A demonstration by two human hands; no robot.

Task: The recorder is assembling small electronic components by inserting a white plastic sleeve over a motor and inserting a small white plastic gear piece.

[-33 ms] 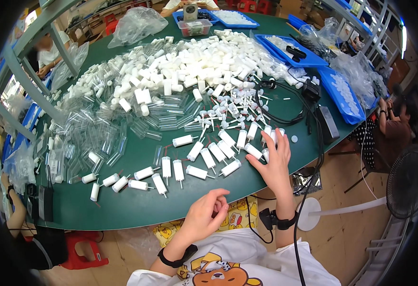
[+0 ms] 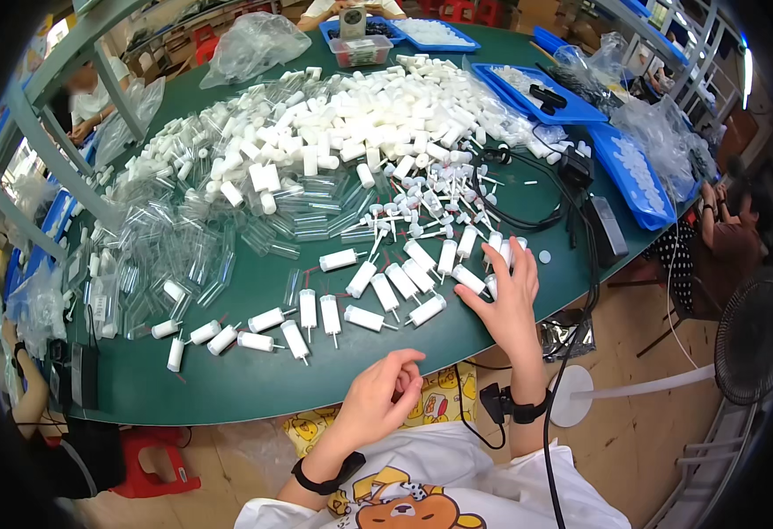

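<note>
At the near edge of the dark green oval counter (image 2: 254, 379), the right hand (image 2: 508, 300) lies flat with fingers spread, palm down, gripping nothing; its fingertips rest on the nearest small white plastic capped tubes with thin stems (image 2: 421, 280), which lie in a loose row just left of it. The left hand (image 2: 386, 392) hovers over the counter's edge, loosely curled, thumb close to the fingers; whether it pinches anything small cannot be told. Both wrists carry black bands.

Beyond the row, a scatter of clear plastic tubes (image 2: 183, 256) covers the left part of the counter, and a big heap of white plastic caps (image 2: 351, 123) fills the middle. Black cables (image 2: 527, 216) loop right of the heap, near a black box-shaped device (image 2: 608, 231).

Along the right rim sit shallow blue plastic trays: one (image 2: 638, 172) holds small white round pieces, another (image 2: 536, 88) holds white parts and a dark object. At the far end a third blue tray (image 2: 439, 33) is filled with white pieces, and a small clear lidded box (image 2: 362, 50) beside it holds dark bits. A crumpled clear plastic bag (image 2: 254, 44) lies at the far left of the heap; more clear bags (image 2: 660, 123) bunch behind the right trays. Other people sit around the counter's edges.
</note>
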